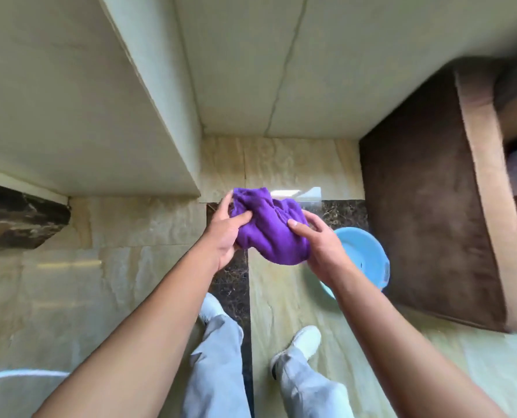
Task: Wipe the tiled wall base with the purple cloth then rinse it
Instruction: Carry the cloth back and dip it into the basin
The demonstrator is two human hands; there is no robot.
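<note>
Both bare forearms reach forward from the bottom of the view over grey trouser legs and a white shoe (305, 342) on the glossy tiled floor (100, 267). Left hand (225, 233) and right hand (320, 245) each have their grip pinching the bunched purple cloth (269, 230), held in the air between them, thumbs pressed on top. Just beside the right hand, lower down, a light blue basin (365, 254) sits on the floor against a brown upholstered seat (432, 212). Cream wall (251, 70) rises beyond.
</note>
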